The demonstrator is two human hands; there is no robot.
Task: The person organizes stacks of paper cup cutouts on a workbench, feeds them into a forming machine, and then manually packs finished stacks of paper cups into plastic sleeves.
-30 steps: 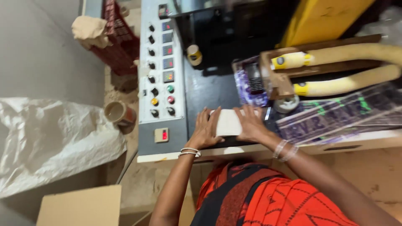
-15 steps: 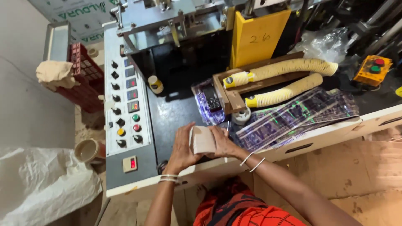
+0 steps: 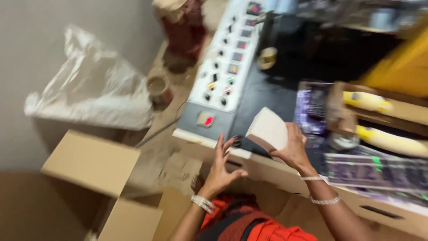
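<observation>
While tipped up off the machine bench point(image 3: 267, 167), white stack of sheets point(image 3: 267, 129) pinched from behind in right hand point(image 3: 292, 149); left hand point(image 3: 220, 167) spread open, empty, probably steadying.

cardboard box point(image 3: 91, 163) lies left of the control panel point(image 3: 225, 67) (plastic bag point(image 3: 96, 91) behind it).
</observation>
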